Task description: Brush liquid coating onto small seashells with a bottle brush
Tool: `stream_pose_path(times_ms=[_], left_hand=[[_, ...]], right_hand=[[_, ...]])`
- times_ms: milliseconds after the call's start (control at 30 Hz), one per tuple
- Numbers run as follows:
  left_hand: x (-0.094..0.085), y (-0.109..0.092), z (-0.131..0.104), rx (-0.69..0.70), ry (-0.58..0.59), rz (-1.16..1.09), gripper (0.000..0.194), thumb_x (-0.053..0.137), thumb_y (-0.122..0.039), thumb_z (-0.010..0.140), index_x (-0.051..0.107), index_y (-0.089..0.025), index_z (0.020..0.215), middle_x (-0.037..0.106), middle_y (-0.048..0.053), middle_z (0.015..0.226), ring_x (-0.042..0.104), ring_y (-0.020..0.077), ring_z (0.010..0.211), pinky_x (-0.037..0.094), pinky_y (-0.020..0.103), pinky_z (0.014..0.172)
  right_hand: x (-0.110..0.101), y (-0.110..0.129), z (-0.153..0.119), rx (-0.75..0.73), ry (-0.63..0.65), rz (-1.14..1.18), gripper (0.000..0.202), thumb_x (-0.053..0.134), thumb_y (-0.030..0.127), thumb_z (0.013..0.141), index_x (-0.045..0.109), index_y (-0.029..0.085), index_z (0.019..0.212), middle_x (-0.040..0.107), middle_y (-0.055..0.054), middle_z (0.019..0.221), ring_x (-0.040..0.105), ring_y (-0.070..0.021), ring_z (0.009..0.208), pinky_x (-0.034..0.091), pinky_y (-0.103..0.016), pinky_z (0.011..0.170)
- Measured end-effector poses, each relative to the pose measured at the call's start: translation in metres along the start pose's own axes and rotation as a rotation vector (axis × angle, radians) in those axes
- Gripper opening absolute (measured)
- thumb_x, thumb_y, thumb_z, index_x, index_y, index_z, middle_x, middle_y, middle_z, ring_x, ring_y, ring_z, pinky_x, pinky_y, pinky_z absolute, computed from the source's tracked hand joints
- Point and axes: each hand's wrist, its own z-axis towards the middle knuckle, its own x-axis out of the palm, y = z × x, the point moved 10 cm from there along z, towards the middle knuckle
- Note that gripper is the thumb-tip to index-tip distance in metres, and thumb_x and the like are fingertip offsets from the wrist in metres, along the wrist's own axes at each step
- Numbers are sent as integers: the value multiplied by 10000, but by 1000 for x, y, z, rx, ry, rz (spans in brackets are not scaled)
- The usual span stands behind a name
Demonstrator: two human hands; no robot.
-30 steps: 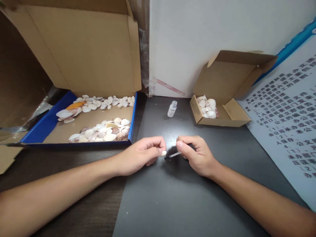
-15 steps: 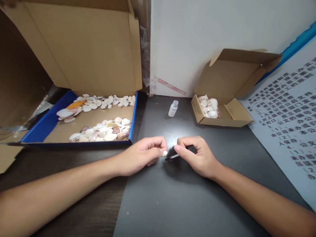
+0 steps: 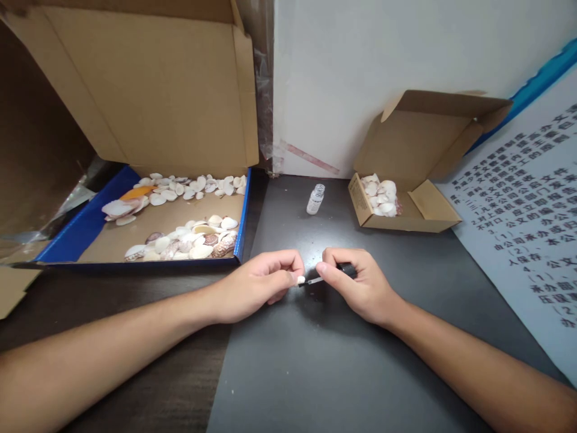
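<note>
Down at the near edge, the dark grey mat (image 3: 270, 373) runs out beneath both forearms, and here's the action just above it! The left hand (image 3: 270, 279) has thumb and finger pinched on a small white piece (image 3: 300, 279), probably a shell, at the middle of the mat's left side. Facing it, the right hand (image 3: 356, 282) is closed around a black cap (image 3: 347, 269) with a slim brush (image 3: 315, 280) sticking out. The hands themselves stay apart, only the brush bridging the gap.

It looks like the coating step, liquid going onto that piece; the next move calls for a steady pinch and a light stroke. And there's the change: half a second ago the dark tip sat just below and clear of the piece; now it's right up at its lower edge, contact too small to confirm.

Farther back, the uncapped bottle (image 3: 315, 199) stands unmoved, between the blue-sided box of shells (image 3: 243, 222) and the small cardboard box (image 3: 396, 224).
</note>
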Motion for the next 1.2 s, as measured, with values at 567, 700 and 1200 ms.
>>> stream_pose_path(times_ms=[567, 700, 1200], left_hand=[[-1, 0, 1, 8, -17, -6, 172, 519, -308, 888, 458, -197, 771, 362, -73, 589, 336, 99, 547, 256, 250, 535], [-1, 0, 0, 8, -23, -4, 183, 533, -322, 888, 468, -196, 773, 385, -75, 571, 365, 96, 535, 297, 240, 532], [-2, -1, 6, 13, -35, -191, 180, 602, -309, 860, 478, -183, 834, 594, -50, 656, 450, 40, 394, 426, 185, 416]], right_hand=[[-5, -2, 0, 5, -65, -43, 373, 537, 339, 908, 379, 209, 595, 353, 55, 557, 314, -94, 526, 270, -247, 510], [-10, 3, -3, -37, -119, -9, 377, 530, 337, 912, 367, 214, 595, 368, 50, 559, 330, -98, 527, 286, -246, 511], [-14, -3, -2, 22, -159, -24, 400, 596, 450, 902, 473, 202, 613, 429, 39, 551, 377, -100, 516, 326, -235, 491]])
